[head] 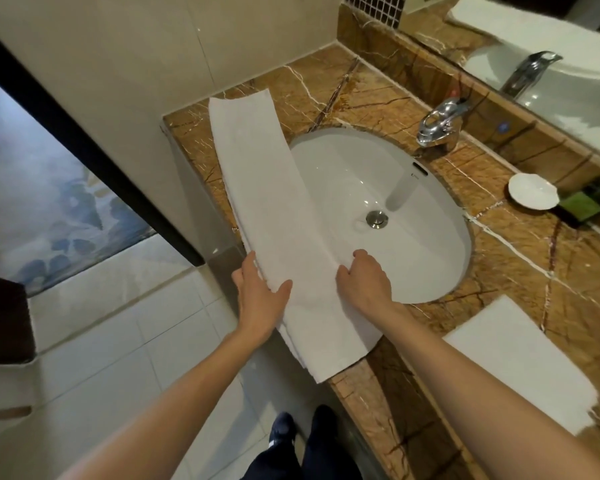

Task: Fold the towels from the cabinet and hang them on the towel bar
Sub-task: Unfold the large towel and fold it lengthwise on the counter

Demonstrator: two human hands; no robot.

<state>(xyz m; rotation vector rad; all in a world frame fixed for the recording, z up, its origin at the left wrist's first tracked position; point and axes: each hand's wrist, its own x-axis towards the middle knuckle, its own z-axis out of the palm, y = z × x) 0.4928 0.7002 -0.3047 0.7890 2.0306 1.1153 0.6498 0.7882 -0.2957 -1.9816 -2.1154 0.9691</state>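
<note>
A white towel (271, 202), folded into a long narrow strip, lies along the left side of the brown marble counter (520, 258) and partly over the sink rim. My left hand (260, 296) grips the strip's left edge near its front end, thumb on top and fingers underneath. On the strip's right edge, over the sink rim, my right hand (364, 282) has its fingers curled and pinches the cloth. A second white towel (520, 362), folded flat, lies on the counter at the right front. No towel bar is in view.
The white oval sink (406, 216) with a chrome faucet (437, 123) fills the counter's middle. A white soap dish (532, 194) sits at the right by the mirror (551, 46). White floor tiles (118, 341) and a doorway are at the left; my feet stand below the counter edge.
</note>
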